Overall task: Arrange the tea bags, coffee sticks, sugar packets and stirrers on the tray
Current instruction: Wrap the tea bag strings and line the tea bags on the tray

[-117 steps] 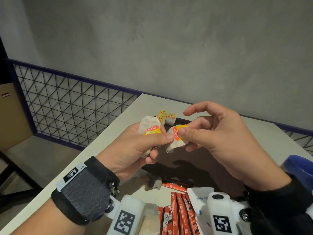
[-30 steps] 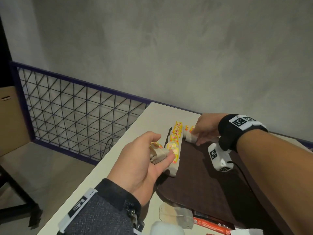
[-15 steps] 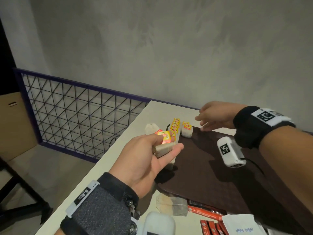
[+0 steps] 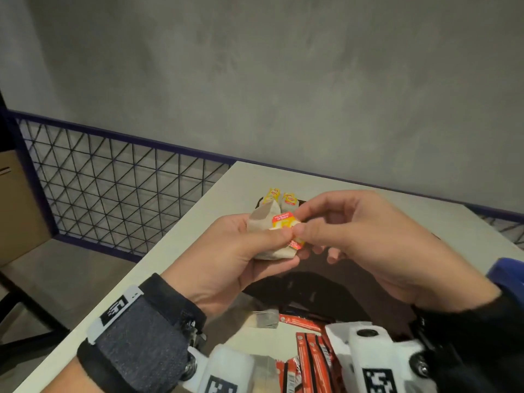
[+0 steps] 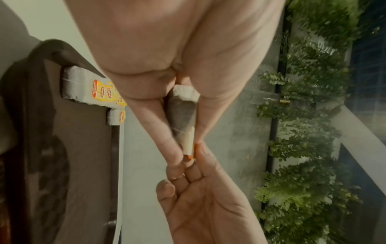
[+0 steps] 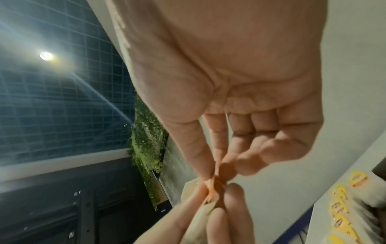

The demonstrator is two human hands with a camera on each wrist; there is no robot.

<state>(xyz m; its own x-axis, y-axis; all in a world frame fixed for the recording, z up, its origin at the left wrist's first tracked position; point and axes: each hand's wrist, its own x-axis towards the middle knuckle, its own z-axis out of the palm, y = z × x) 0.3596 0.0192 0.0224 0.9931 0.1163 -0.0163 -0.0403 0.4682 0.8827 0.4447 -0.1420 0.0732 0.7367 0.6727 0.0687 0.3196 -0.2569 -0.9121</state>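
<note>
Both hands up over the dark brown tray (image 4: 334, 282), meeting in the middle. Left hand (image 4: 226, 259) with a tight grip on a small bunch of tea bags (image 4: 269, 231), thumb pressed across the paper, fingers curled underneath. Right hand (image 4: 365, 236) pinching a red-and-yellow tag (image 4: 285, 221) on that same bunch between thumb and forefinger, other fingers loosely curled and spare. Same pinch visible from the left wrist, bag wedged between fingers (image 5: 183, 122). More tea bags already lined up (image 4: 282, 198) at the tray's far left corner, tags up. Red coffee sticks (image 4: 309, 361) and white sugar packets (image 4: 337, 336) sitting on the desk (image 4: 198, 222) at the near edge. Something blue (image 4: 507, 276) at far right, can't tell what.
</note>
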